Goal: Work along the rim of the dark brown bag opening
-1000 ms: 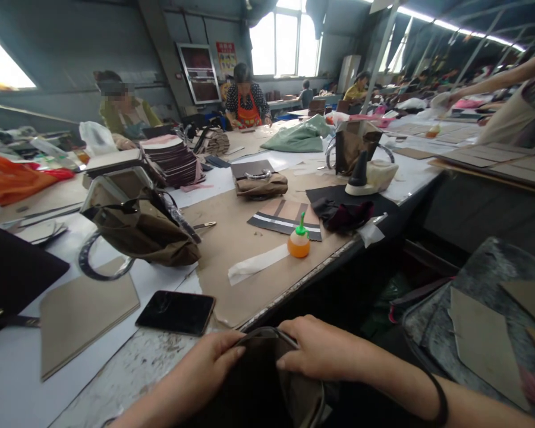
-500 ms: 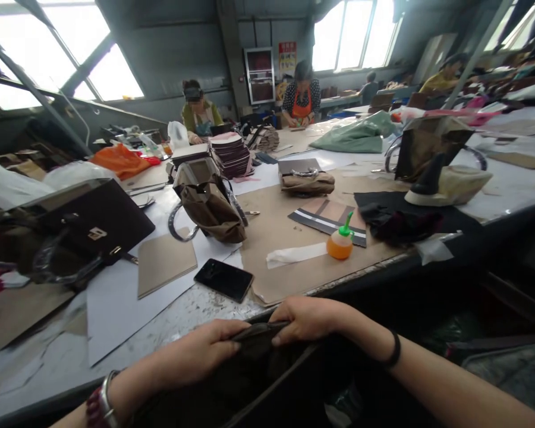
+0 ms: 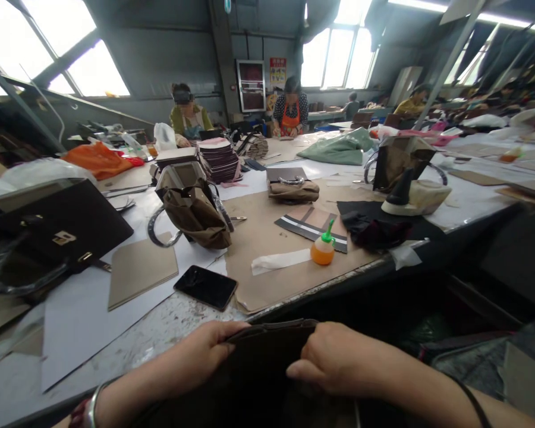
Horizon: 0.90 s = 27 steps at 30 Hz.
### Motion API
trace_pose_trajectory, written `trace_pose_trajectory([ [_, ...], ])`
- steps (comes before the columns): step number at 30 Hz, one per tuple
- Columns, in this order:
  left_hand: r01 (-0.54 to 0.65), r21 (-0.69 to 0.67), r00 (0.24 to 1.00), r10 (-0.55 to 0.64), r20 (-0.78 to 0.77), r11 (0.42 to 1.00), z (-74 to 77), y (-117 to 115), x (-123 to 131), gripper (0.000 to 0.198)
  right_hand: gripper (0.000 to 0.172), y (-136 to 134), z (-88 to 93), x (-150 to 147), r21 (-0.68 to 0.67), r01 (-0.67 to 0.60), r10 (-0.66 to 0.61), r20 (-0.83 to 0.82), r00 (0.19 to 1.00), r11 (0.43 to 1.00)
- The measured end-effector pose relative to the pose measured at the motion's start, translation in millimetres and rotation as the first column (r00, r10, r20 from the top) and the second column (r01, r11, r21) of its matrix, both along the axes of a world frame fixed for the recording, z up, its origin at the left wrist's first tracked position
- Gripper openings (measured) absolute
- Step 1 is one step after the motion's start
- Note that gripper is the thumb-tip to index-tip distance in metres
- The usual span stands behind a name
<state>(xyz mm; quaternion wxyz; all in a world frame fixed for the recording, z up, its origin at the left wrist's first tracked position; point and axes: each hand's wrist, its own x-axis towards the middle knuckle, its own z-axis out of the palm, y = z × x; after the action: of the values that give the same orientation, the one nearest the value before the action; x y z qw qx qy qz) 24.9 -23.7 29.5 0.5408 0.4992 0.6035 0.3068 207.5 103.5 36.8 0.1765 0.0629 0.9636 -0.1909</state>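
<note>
In front of me, at the table's near edge, is a dark bag [image 3: 267,356] with its upper rim toward the table. My left hand [image 3: 207,349] pinches the rim at its left, thumb on the near side and fingers behind. Farther right, my right hand [image 3: 332,359] is closed over the same rim with its fingers curled. The rim runs fairly straight between both hands. Much of the bag's body is too dark to make out. A black phone [image 3: 206,286] lies on the table beyond my left hand.
A squeeze bottle of orange liquid [image 3: 322,252] stands near the table edge. Brown bags [image 3: 196,214] and a dark handbag [image 3: 66,226] sit across the table [image 3: 160,333], with board pieces [image 3: 145,267] and stacked dark pieces [image 3: 218,160]. People [image 3: 289,110] work at the far side.
My right hand has moved right along the rim, widening the gap between my hands. The rim is pulled straighter. The view has shifted, so the table things appear farther left.
</note>
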Motion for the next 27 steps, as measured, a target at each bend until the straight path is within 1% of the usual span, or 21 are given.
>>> trace_pose_trajectory([
  [1,0.036,0.019,0.999,-0.035,-0.041,0.999,-0.8,6,3,0.038,0.040,10,-1.9,3,0.063,0.065,-0.070,0.069,0.995,0.996],
  [2,0.056,0.033,0.996,-0.054,-0.069,0.998,-2.5,12,6,0.037,0.038,17,-4.4,4,0.126,0.100,-0.115,0.122,0.986,0.987],
  [3,0.065,0.041,0.995,-0.062,-0.083,0.997,-4.8,19,9,0.036,0.035,21,-7.6,4,0.177,0.120,-0.145,0.136,0.980,0.977],
  [4,0.069,0.045,0.994,-0.065,-0.083,0.997,-7.5,26,10,0.035,0.031,22,-11.3,4,0.202,0.149,-0.174,0.110,0.979,0.968],
  [5,0.073,0.043,0.995,-0.070,-0.073,0.996,-10.3,31,11,0.034,0.027,22,-15.1,2,0.199,0.193,-0.208,0.056,0.976,0.961],
  [7,0.086,0.029,0.995,-0.085,-0.043,0.996,-15.2,40,9,0.035,0.019,20,-22.3,-2,0.133,0.302,-0.292,-0.086,0.952,0.944],
  [9,0.088,-0.001,0.996,-0.088,-0.006,0.996,-18.5,45,5,0.038,0.018,17,-27.4,-7,0.072,0.376,-0.356,-0.201,0.913,0.924],
  [10,0.082,-0.019,0.997,-0.081,0.017,0.996,-19.8,46,2,0.039,0.019,17,-28.8,-10,0.063,0.386,-0.361,-0.240,0.901,0.920],
  [13,0.059,-0.052,0.994,-0.054,0.092,0.997,-22.9,47,-3,0.038,0.017,19,-28.8,-22,0.112,0.361,-0.320,-0.277,0.906,0.926],
  [18,0.010,-0.108,0.983,0.011,0.186,0.994,-27.5,49,-9,0.038,0.008,23,-25.9,-46,0.180,0.396,-0.359,-0.209,0.910,0.900],
  [21,-0.017,-0.130,0.983,0.040,0.178,0.991,-27.5,50,-11,0.038,0.007,24,-31.0,-51,0.236,0.344,-0.293,-0.226,0.929,0.909],
  [24,-0.021,-0.136,0.977,0.050,0.209,0.991,-27.6,52,-13,0.039,0.006,27,-37.3,-48,0.226,0.284,-0.222,-0.267,0.938,0.932],
  [27,-0.011,-0.155,0.963,0.052,0.263,0.988,-30.4,52,-15,0.040,0.006,30,-39.1,-43,0.176,0.268,-0.209,-0.295,0.932,0.947],
])
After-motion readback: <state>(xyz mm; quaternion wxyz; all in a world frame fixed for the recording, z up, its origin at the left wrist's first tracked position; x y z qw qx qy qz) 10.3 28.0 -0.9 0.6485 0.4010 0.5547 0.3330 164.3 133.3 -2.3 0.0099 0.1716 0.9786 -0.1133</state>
